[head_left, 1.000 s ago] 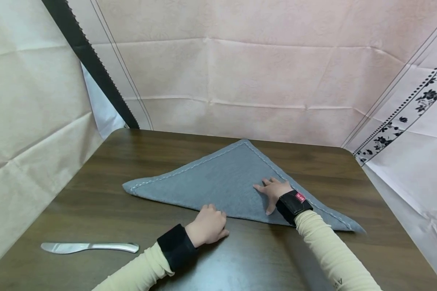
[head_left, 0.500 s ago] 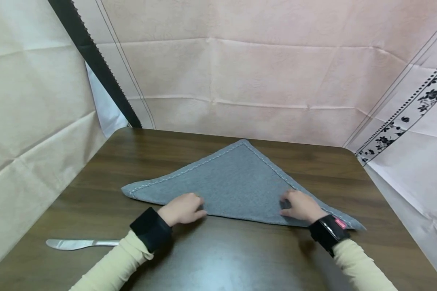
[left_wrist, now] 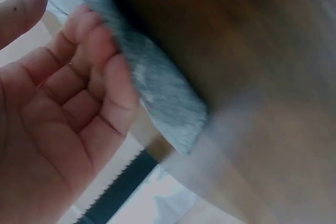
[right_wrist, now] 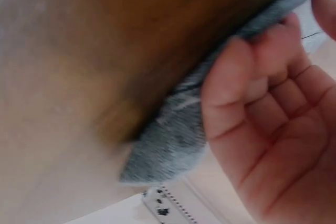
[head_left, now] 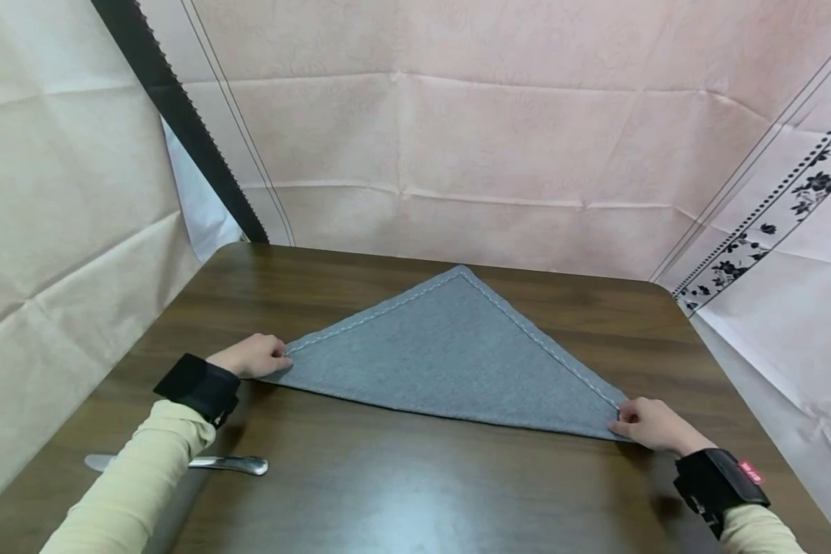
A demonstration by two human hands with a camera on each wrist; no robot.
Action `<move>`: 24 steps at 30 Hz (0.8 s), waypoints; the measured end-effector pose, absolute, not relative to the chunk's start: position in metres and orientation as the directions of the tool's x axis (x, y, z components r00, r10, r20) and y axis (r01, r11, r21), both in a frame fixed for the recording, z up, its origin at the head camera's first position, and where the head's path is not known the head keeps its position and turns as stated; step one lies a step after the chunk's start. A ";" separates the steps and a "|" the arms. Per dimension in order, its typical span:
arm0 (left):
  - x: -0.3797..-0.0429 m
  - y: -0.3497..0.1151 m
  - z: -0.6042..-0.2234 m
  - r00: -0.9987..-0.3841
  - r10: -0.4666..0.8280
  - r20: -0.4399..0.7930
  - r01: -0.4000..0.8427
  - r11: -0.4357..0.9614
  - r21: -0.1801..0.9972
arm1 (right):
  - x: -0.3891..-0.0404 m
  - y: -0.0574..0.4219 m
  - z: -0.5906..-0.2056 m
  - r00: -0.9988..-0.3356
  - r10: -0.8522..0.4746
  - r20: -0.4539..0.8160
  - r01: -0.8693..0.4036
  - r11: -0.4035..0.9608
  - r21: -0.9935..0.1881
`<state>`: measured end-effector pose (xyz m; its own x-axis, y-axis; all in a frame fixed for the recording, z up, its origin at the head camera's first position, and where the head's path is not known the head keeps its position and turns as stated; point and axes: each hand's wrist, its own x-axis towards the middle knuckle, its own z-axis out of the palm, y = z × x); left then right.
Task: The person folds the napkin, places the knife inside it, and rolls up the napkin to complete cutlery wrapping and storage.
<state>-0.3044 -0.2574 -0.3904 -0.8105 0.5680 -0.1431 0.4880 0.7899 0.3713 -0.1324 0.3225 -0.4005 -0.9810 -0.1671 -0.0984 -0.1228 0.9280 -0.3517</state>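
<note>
A grey-blue cloth with pale stitching near its edges lies as a triangle on the brown table, its peak pointing away from me. At its left corner my left hand curls its fingers against the near edge. My right hand holds the right corner in the same way. In the left wrist view the cloth's tip sticks out past my curled fingers, the thumb a little apart. The right wrist view shows the other tip below my bent fingers.
A table knife lies at the left front, partly covered by my left sleeve. The wooden table has rounded far corners. Pale creased sheets hang behind it and at both sides.
Both hands have spread apart to the cloth's outer corners, the left going left and the right going right. The cloth has stayed in nearly the same place.
</note>
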 end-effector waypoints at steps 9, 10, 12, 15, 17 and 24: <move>-0.301 -0.262 -0.395 -0.796 0.591 -0.128 0.518 0.776 0.360 | -0.138 0.328 -0.405 -0.979 -0.178 -0.103 -0.129 0.921 -0.369; -0.299 -0.263 -0.395 -0.796 0.591 -0.129 0.519 0.777 0.356 | -0.138 0.327 -0.405 -0.978 -0.182 -0.097 -0.135 0.922 -0.364; -0.295 -0.265 -0.394 -0.798 0.587 -0.140 0.515 0.783 0.349 | -0.138 0.326 -0.406 -0.977 -0.193 -0.091 -0.150 0.923 -0.354; -0.288 -0.268 -0.393 -0.803 0.567 -0.182 0.487 0.801 0.348 | -0.137 0.323 -0.405 -0.973 -0.207 -0.103 -0.159 0.922 -0.352; -0.283 -0.269 -0.392 -0.802 0.565 -0.197 0.482 0.805 0.346 | -0.134 0.323 -0.405 -0.970 -0.213 -0.121 -0.157 0.919 -0.362; -0.267 -0.270 -0.392 -0.791 0.586 -0.174 0.502 0.785 0.363 | -0.119 0.327 -0.403 -0.961 -0.230 -0.157 -0.156 0.912 -0.379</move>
<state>-0.2669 -0.2700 -0.3916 -0.7910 0.5864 -0.1743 0.5021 0.7851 0.3626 -0.1187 0.3270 -0.4031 -0.9605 -0.2296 -0.1570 -0.1562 0.9123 -0.3785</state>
